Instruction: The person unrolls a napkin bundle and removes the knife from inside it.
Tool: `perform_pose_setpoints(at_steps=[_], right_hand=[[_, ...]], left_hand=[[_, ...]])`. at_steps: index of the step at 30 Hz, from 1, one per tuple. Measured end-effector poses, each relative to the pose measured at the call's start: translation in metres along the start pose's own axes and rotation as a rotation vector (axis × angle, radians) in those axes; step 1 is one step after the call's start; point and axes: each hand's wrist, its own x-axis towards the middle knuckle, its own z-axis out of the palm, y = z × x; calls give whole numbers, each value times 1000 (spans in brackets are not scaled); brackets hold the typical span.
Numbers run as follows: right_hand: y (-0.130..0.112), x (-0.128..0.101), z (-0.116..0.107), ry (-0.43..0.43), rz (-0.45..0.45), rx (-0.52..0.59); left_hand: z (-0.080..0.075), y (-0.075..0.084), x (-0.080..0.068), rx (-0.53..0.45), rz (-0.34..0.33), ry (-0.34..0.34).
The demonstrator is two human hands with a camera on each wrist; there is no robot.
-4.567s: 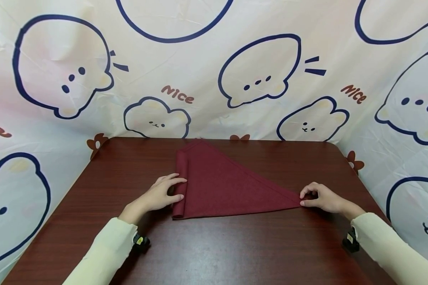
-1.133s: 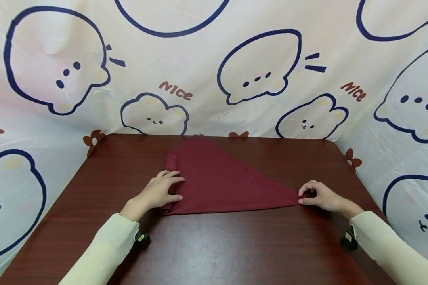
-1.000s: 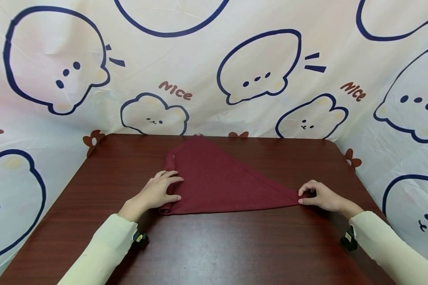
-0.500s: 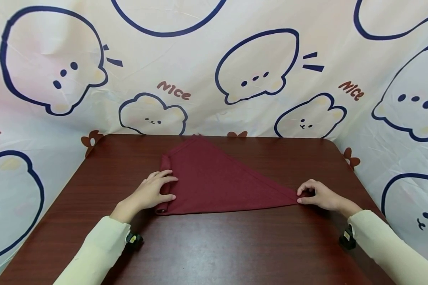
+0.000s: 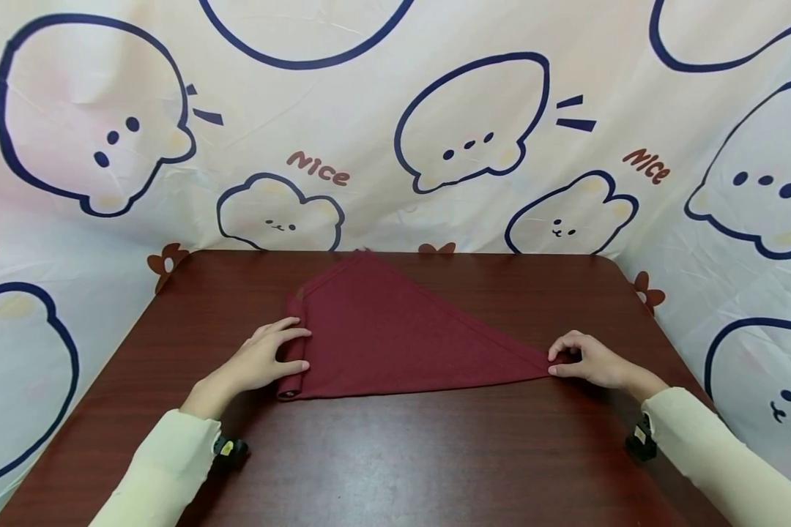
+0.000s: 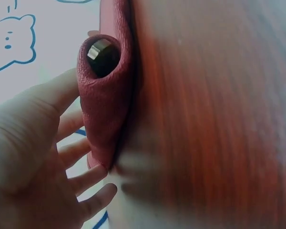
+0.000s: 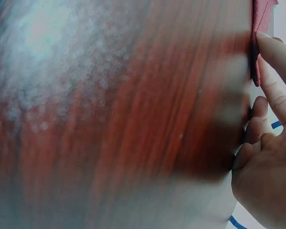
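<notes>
A dark red cloth [image 5: 395, 337] lies spread on the table, tapering to a corner at the right. Its left edge is wound into a roll [image 5: 293, 377]. In the left wrist view, a dark, shiny round-ended object [image 6: 104, 57] shows inside the roll's near end; the rest of it is hidden. My left hand [image 5: 257, 359] rests over the roll, fingers spread and fairly straight, with the thumb nearer me. At the far right, my right hand [image 5: 593, 360] pinches the cloth's corner between thumb and forefinger, as the right wrist view also shows.
The brown wooden table [image 5: 395, 461] has a glossy patch of light near its front. A pale curtain [image 5: 369, 110] printed with cartoon bears hangs behind it and along both sides. Each cream sleeve carries a small black wrist camera.
My left hand has moved left with the roll, and the flat part of the cloth has grown wider as the roll turns open. My right hand has kept its pinch at the corner, nearly still.
</notes>
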Motion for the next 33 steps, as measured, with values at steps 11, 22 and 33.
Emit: perform_pose_setpoints(at_steps=[11,22,33], right_hand=[[0,0,1,3,2,1],[2,-1,0,2,8,-1],[4,0,-1,1,2,-12]], left_hand=[[-9,-12,-9,-109,-7,-12],[-13,-27,-16,-139,50,9],[-17,-32,-23,-158,55,20]])
